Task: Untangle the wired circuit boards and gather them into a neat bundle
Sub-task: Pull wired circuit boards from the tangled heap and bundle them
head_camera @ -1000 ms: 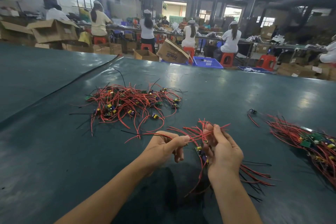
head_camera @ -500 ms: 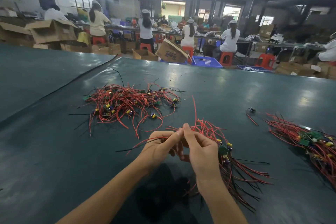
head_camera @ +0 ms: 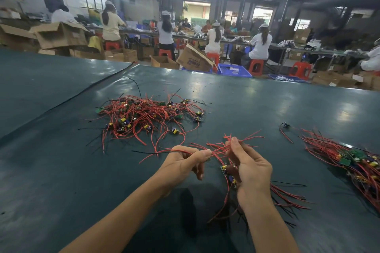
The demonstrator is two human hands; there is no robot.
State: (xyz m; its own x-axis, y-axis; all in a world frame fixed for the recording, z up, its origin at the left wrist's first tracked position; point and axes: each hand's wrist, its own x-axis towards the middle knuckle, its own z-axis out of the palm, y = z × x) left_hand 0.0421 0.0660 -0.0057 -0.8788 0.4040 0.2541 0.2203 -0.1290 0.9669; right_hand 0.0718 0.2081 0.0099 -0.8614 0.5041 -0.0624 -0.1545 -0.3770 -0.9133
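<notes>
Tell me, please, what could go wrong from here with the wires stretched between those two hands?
1. The left hand and right hand pinch red wires stretched between them; a hard pull might tear a lead off the small circuit board hanging by the right palm.
2. The loose ends trailing on the table could tangle together.

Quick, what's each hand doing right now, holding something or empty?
Left hand: closed, pinching a few red wires between thumb and forefinger.
Right hand: closed, gripping the bundle of wired circuit boards.
</notes>
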